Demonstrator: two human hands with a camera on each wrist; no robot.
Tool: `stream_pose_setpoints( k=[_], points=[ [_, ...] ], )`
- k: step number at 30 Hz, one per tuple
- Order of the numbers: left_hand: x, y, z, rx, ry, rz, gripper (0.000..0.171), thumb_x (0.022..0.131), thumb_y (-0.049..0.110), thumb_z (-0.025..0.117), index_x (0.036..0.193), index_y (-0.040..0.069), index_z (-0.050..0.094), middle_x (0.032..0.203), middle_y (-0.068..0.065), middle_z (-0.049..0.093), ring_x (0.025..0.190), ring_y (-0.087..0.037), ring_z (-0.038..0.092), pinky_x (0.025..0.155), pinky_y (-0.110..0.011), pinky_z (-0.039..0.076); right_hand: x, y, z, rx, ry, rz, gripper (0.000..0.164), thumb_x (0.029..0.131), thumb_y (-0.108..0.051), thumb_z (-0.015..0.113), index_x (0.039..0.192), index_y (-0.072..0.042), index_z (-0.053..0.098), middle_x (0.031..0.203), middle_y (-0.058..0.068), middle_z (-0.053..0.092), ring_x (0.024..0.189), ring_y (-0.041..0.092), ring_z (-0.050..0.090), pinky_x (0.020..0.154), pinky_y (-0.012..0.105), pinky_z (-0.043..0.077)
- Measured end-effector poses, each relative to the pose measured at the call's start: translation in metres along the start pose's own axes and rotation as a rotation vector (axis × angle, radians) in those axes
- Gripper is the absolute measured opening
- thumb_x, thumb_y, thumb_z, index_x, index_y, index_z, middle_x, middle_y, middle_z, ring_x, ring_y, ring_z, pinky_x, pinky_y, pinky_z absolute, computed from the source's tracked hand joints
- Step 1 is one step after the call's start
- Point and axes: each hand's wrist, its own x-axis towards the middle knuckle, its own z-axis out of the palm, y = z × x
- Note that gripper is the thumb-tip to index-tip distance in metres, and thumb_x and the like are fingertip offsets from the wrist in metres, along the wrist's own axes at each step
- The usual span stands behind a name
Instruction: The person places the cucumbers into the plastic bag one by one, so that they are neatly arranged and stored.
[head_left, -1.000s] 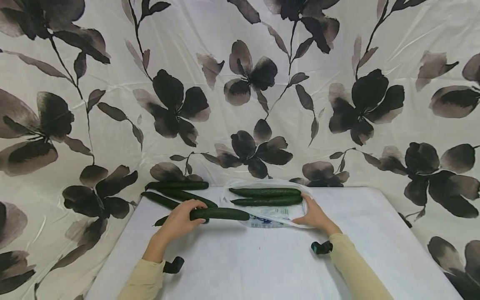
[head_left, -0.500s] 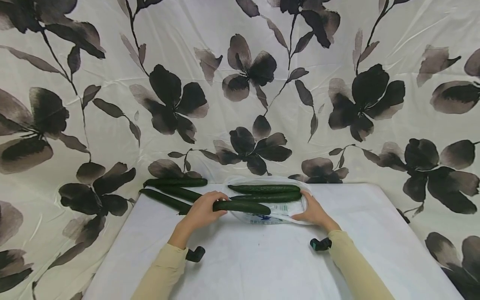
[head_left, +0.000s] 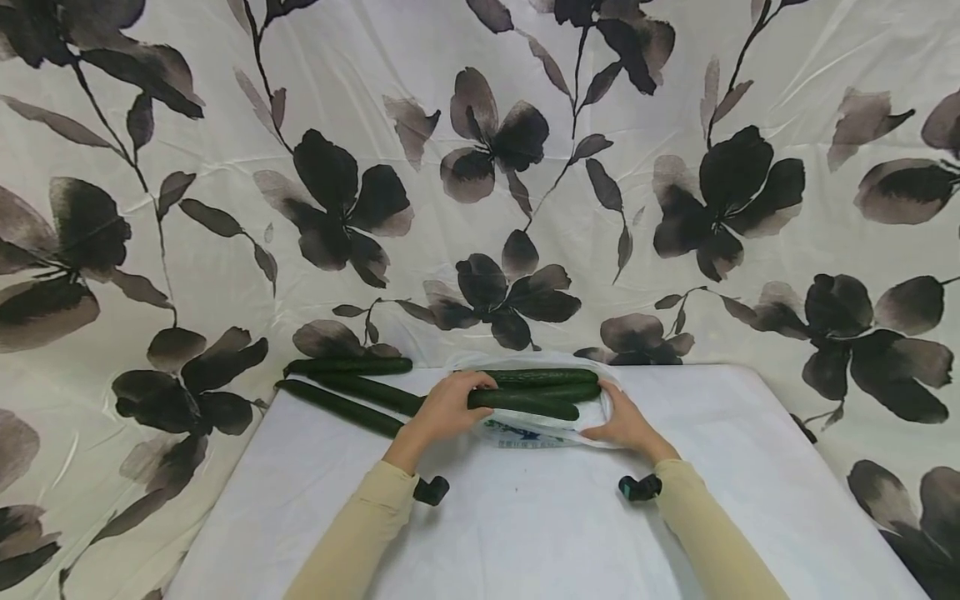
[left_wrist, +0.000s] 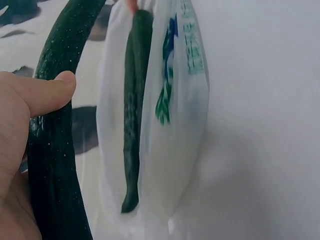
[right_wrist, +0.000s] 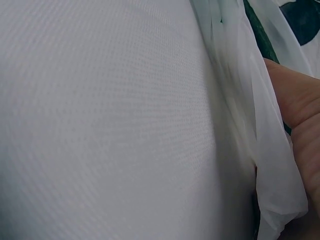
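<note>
The left-held cucumber (head_left: 528, 404) has moved rightward, between the hands (head_left: 448, 406).

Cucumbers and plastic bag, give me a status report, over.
Left hand gripping one cucumber at the plastic bag. Right hand at bag's edge. Two more cucumbers inside. No obstruction visible.

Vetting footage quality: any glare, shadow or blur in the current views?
Head: soft shadows on the white table, faint sheen on the floral-print backdrop; left wrist: nearest long dark-green cucumber falls dark toward the bottom, printing on the white plastic bag looks soft; right wrist: shaded band beside the bag.
</note>
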Motion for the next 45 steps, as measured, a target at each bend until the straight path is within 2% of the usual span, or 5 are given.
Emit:
stream_pose_setpoints(
  k=[14,21,29,34,45],
  points=[
    [0.040,0.021,0.026,-0.024,-0.019,0.055,0.038,0.086,0.025,0.077,0.122,0.018,0.064,0.122,0.004,0.061,0.109,-0.016,0.058,0.091,-0.035,0.048,0.000,0.001,-0.002,0.057,0.041,-0.107,0.108,0.066,-0.031,0.092,0.148,0.000,0.029,0.142,0.025,0.040,0.128,0.044,0.040,0.103,0.062,0.031],
    [0.062,0.041,0.032,-0.160,0.021,0.092,0.037,0.088,0.025,0.074,0.122,0.019,0.062,0.118,0.003,0.061,0.110,-0.016,0.057,0.093,-0.033,0.046,0.001,0.004,-0.001,0.121,0.060,-0.195,0.098,0.065,-0.022,0.092,0.145,-0.008,0.039,0.141,0.019,0.046,0.130,0.040,0.041,0.107,0.059,0.028],
    [0.083,0.058,0.045,-0.289,0.062,0.185,0.036,0.088,0.021,0.075,0.120,0.017,0.061,0.115,0.001,0.060,0.104,-0.014,0.056,0.090,-0.029,0.047,0.002,0.002,-0.001,0.056,0.046,-0.074,0.107,0.067,-0.029,0.091,0.151,-0.011,0.027,0.147,0.021,0.037,0.132,0.042,0.036,0.103,0.061,0.031],
    [0.084,0.057,0.058,-0.285,0.063,0.188,0.036,0.087,0.018,0.075,0.120,0.016,0.061,0.117,0.000,0.060,0.107,-0.015,0.055,0.092,-0.029,0.046,0.002,0.000,0.001,0.065,0.044,-0.051,0.102,0.067,-0.028,0.090,0.149,-0.008,0.033,0.144,0.022,0.042,0.129,0.041,0.041,0.102,0.059,0.034],
    [0.070,0.037,0.073,-0.252,0.015,0.066,0.035,0.088,0.021,0.074,0.122,0.018,0.062,0.120,0.000,0.060,0.110,-0.017,0.056,0.093,-0.033,0.047,-0.005,0.003,0.004,0.083,0.034,0.013,0.099,0.069,-0.034,0.089,0.144,0.002,0.037,0.139,0.026,0.046,0.128,0.039,0.044,0.106,0.055,0.032]
  ],
)
